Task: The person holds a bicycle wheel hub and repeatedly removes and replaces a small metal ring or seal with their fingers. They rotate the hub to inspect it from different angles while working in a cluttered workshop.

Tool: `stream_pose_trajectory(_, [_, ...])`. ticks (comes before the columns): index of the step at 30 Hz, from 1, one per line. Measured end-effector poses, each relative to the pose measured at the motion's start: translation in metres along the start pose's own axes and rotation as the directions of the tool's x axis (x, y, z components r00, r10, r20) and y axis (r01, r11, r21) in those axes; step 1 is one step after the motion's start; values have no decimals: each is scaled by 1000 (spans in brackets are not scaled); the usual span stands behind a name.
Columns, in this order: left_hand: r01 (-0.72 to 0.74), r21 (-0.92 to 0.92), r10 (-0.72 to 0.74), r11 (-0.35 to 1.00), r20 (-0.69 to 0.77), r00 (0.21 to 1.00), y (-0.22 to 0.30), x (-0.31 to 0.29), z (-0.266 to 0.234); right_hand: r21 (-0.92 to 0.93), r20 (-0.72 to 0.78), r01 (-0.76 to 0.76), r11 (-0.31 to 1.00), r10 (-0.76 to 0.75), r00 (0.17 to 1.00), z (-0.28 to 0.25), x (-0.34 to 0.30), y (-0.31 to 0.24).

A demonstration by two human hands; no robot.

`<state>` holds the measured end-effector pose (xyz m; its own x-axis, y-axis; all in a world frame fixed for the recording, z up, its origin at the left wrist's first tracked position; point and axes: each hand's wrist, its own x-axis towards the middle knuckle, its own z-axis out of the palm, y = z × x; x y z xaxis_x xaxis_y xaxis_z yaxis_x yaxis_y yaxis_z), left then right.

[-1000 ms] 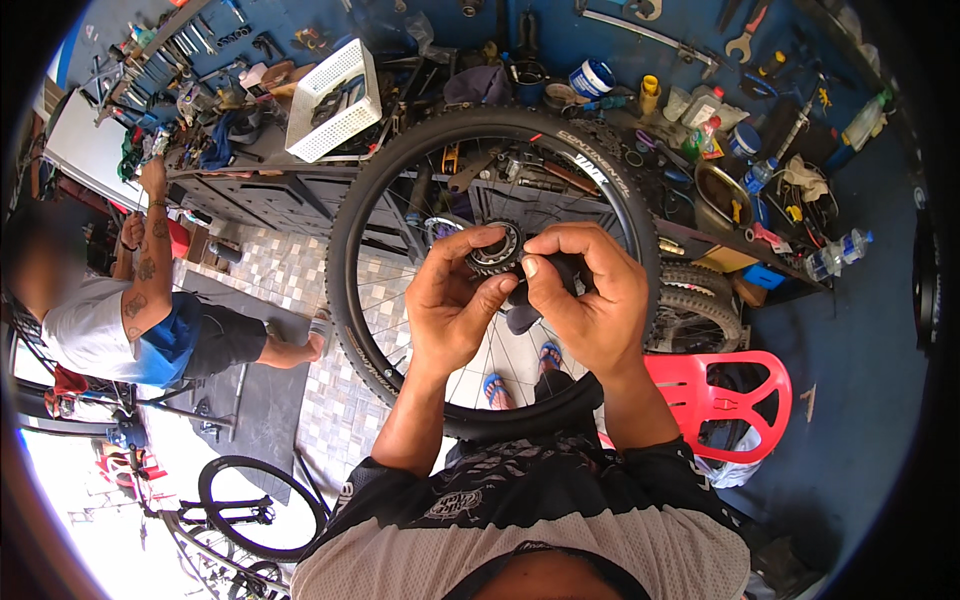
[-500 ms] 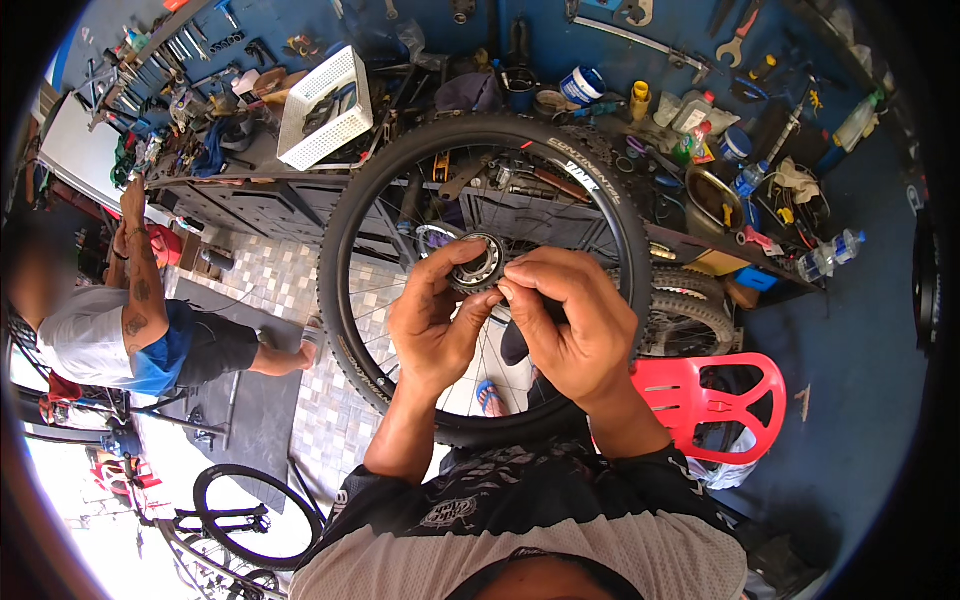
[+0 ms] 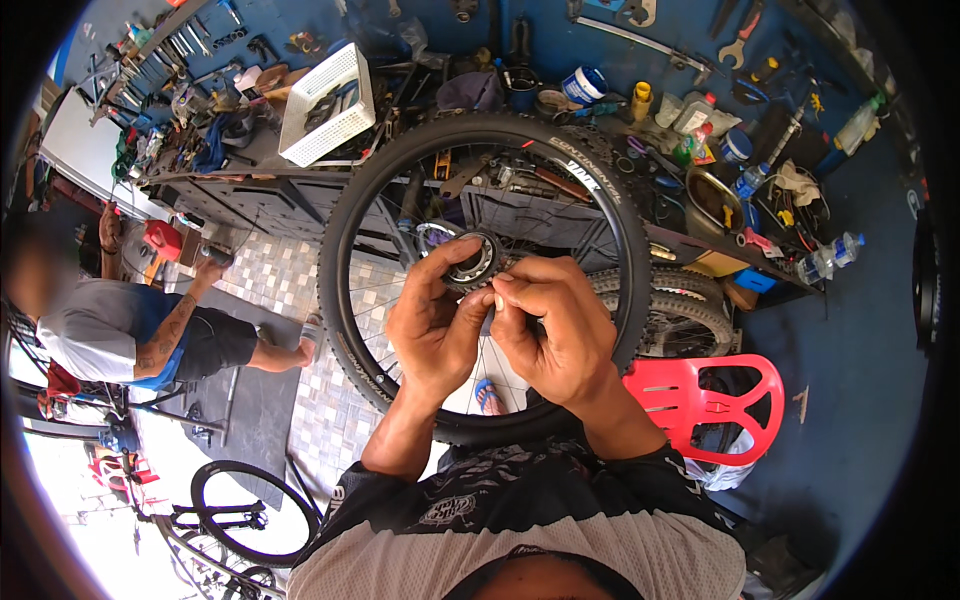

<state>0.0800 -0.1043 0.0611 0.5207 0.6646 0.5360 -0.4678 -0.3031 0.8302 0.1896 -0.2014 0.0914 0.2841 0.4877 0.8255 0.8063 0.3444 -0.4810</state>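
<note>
- Your left hand (image 3: 432, 340) grips a metal ring (image 3: 485, 263).
- Your right hand (image 3: 562, 325) pinches at its edge; on what, I cannot tell.
- Beyond them: a bicycle wheel (image 3: 334, 265).

my left grip (image 3: 435, 335) holds a ring (image 3: 489, 262), with my right grip (image 3: 560, 330) at its near right edge, both over the middle of a wheel (image 3: 334, 260). behind the wheel runs the bench (image 3: 265, 152), a basket (image 3: 340, 138) on it to the left, a basin (image 3: 710, 195) to the right and a bottle (image 3: 830, 258) at its right end. behind that rises the wall (image 3: 550, 40). a chair (image 3: 660, 390) is to my right, other tyres (image 3: 690, 325) between it and the bench. a co-worker (image 3: 90, 320) is to my left.
</note>
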Motion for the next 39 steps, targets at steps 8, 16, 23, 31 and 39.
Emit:
stream_pose_trajectory(8, [137, -206, -135, 969, 25, 991, -4, 4, -3, 119, 32, -108, 987, 105, 994, -5, 3, 1])
stream_pose_trajectory(16, [137, -146, -137, 980, 7, 990, -7, 3, -1, 171, 51, -261, 950, 256, 965, -15, 8, -6])
stream_pose_trajectory(23, [114, -45, -114, 992, 6, 993, -6, 0, -1, 307, 127, -347, 886, 324, 938, -15, 8, 6])
stream_pose_trajectory(31, [6, 35, -8, 999, 57, 998, -6, 0, -6, 553, 237, -553, 624, 519, 821, -10, 9, 4])
stream_pose_trajectory(39, [-67, 73, 61, 995, 87, 994, -6, 3, -8, 639, 305, -568, 518, 508, 806, -12, 9, 13])
